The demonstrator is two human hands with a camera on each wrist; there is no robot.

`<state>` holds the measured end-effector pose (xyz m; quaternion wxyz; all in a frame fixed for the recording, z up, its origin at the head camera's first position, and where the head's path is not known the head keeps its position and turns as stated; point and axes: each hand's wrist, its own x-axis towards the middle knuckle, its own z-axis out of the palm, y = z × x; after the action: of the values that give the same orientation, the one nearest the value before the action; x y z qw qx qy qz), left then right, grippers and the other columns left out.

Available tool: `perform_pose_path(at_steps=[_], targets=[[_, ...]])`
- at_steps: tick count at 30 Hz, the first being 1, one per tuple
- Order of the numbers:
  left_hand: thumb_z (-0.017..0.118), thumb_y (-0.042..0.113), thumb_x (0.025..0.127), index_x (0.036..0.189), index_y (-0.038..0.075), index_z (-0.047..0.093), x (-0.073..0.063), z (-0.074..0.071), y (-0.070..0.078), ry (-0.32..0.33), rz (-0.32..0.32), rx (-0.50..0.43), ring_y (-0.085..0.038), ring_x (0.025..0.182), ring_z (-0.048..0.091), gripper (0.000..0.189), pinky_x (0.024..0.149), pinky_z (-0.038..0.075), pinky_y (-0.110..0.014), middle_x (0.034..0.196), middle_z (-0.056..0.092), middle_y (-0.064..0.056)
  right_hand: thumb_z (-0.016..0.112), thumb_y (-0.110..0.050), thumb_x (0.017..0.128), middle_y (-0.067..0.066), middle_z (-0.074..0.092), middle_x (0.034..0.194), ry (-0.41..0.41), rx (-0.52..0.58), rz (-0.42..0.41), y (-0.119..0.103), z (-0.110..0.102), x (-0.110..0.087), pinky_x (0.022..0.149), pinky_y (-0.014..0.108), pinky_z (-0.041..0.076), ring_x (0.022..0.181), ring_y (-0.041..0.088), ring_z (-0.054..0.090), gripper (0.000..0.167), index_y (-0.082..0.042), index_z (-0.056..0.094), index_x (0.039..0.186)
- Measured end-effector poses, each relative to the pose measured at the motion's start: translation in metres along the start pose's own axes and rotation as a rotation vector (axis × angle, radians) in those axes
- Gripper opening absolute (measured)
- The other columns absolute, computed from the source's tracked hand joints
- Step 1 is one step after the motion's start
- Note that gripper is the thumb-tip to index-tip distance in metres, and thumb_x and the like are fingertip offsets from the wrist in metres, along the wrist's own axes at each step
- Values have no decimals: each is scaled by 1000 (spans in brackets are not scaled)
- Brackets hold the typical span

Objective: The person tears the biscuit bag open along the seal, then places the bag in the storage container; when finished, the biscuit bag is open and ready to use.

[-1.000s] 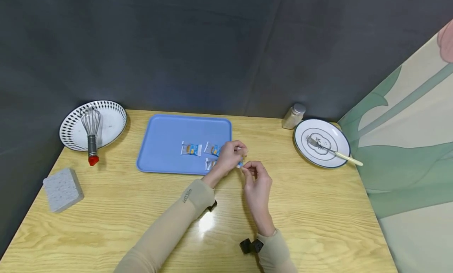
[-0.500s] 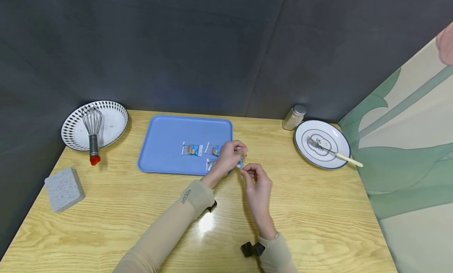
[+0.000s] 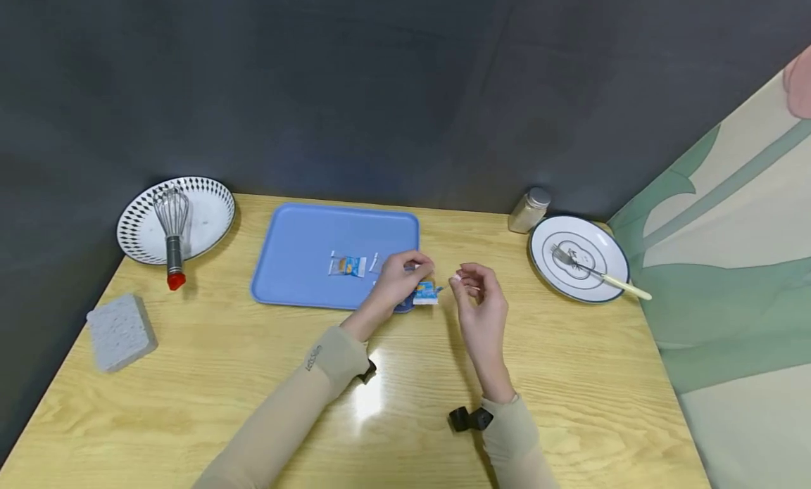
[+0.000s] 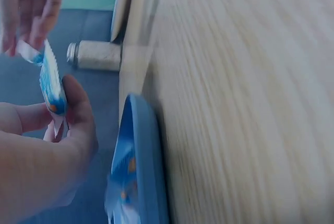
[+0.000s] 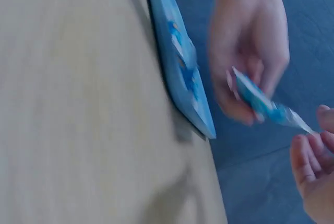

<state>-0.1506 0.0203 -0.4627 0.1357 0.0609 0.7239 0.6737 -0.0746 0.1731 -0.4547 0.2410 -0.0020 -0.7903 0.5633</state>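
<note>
My left hand (image 3: 395, 279) pinches a small blue-and-white snack packet (image 3: 426, 293) over the tray's right front corner. To its right, my right hand (image 3: 483, 309) pinches the packet's end between thumb and fingertips. In the right wrist view the packet (image 5: 255, 96) is tilted, its end drawn out into a thin twisted strip (image 5: 295, 120) that reaches my right fingertips. A similar strip (image 4: 28, 51) runs from the packet's top edge to the right hand in the left wrist view. Another packet (image 3: 347, 266) lies on the blue tray (image 3: 317, 225); others are partly hidden behind my left hand.
A patterned plate (image 3: 142, 225) with a whisk (image 3: 173, 225) stands at the back left, a grey sponge (image 3: 122, 332) in front of it. At the back right are a shaker jar (image 3: 529, 210) and a plate (image 3: 545, 274) bearing a fork (image 3: 592, 271).
My hands have drawn apart: the left has shifted slightly left, the right has moved right and up. More of the packet shows between them, its end pulled out.
</note>
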Motion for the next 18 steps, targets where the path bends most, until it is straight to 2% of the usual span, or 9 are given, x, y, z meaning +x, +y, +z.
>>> perform_pose_path(at_steps=[3,5,10,14,18], targets=[[65,9,108,120,-11,68,-7,-15,-1,30,-34,-122,-13,83,62,24,72,53,-25,105,70,-12,73,3,100,22,71,111,-47,4,27,2,1,9,82,14,53,98,23,65,28,10,63,126],[63,8,108,122,-13,65,-11,-24,-1,61,-65,-205,-12,78,60,25,67,52,-24,104,68,-12,72,3,100,22,71,110,-116,-8,49,5,6,11,81,13,53,97,26,66,28,11,62,125],[61,3,109,122,-14,61,-20,-42,0,155,-109,-340,-11,75,59,22,68,57,-22,103,62,-11,73,4,100,22,72,103,-312,-18,98,7,28,9,76,16,55,91,30,69,23,13,65,119],[59,-1,108,117,-12,60,-27,-52,0,205,-99,-400,-12,74,62,15,70,60,-23,101,62,-11,71,6,100,19,72,100,-371,13,134,5,45,13,74,20,58,87,28,70,14,10,69,113],[59,-1,108,114,-11,61,-37,-65,-3,214,-80,-373,-13,74,64,12,73,62,-26,95,63,-9,69,6,101,17,71,97,-405,19,157,-1,59,20,71,22,58,83,23,69,9,8,70,109]])
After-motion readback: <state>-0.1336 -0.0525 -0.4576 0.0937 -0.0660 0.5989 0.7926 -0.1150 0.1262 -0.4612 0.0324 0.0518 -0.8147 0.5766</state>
